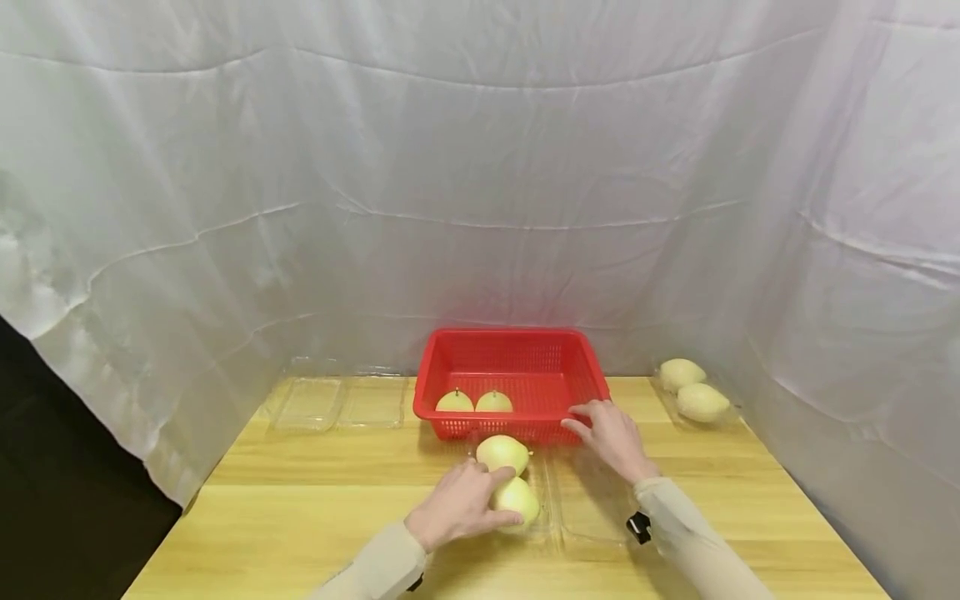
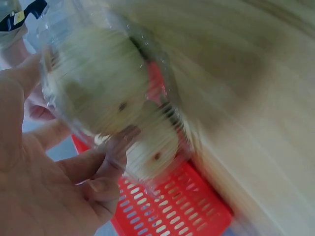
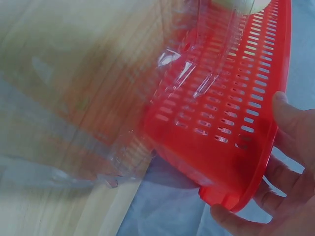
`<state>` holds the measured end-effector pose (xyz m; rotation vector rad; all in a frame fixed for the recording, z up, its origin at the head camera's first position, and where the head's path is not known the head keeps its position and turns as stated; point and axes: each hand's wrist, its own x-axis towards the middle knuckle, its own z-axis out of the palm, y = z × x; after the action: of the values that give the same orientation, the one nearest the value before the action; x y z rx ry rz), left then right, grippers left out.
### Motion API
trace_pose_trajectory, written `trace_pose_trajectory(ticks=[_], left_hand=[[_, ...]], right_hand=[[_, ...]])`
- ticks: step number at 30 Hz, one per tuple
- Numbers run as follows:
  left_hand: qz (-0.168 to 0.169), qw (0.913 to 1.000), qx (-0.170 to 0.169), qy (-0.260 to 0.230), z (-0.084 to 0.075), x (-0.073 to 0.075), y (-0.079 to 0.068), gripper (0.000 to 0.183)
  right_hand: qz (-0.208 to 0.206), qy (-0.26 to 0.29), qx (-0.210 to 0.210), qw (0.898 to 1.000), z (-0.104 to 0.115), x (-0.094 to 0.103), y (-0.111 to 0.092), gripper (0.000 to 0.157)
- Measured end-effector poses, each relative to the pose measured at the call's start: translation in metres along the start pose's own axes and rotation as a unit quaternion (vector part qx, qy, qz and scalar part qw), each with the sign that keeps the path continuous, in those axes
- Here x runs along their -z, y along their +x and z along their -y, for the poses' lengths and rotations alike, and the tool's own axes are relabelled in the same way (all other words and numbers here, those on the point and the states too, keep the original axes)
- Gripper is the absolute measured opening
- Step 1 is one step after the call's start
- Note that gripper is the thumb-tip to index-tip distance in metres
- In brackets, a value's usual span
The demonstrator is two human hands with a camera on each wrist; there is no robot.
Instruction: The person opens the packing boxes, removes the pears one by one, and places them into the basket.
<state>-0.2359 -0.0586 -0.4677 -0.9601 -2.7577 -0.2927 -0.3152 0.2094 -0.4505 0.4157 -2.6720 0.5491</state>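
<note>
Two pale yellow pears, the far one (image 1: 502, 454) and the near one (image 1: 517, 499), lie in one half of an opened clear plastic clamshell box (image 1: 596, 512). My left hand (image 1: 461, 502) has its thumb and fingers on either side of the near pear, holding it; the left wrist view is blurred here. A red perforated basket (image 1: 517, 335) stands behind the box, with two more pears (image 1: 454, 402) showing in its front left corner. At the basket's front right rim, my right hand (image 1: 611, 435) holds nothing, its fingers loosely bent. Whether it touches the rim is unclear.
Another clear box (image 1: 307, 404) lies opened at the back left of the wooden table (image 1: 300, 508). Two pears (image 1: 702, 402) rest in a clear tray at the back right. Pale curtains (image 1: 480, 167) hang close behind the table and along both sides.
</note>
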Motion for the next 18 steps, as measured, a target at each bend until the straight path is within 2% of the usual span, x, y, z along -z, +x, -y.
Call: trace_pose_trajectory(ticks=[6, 10, 18], left_hand=[[-0.018, 0.9995, 0.012, -0.022, -0.005, -0.002, 0.002, 0.051], [-0.034, 0.9989, 0.03, -0.014, -0.008, -0.004, 0.006, 0.055], [-0.045, 0.9935, 0.102, 0.023, -0.02, -0.013, 0.01, 0.064]], right_hand=[[-0.003, -0.004, -0.002, 1.0, 0.0, 0.0, 0.001, 0.034], [-0.012, 0.0, 0.004, 1.0, 0.0, 0.0, 0.001, 0.034], [-0.013, 0.007, 0.024, 1.0, -0.003, -0.001, 0.002, 0.035]])
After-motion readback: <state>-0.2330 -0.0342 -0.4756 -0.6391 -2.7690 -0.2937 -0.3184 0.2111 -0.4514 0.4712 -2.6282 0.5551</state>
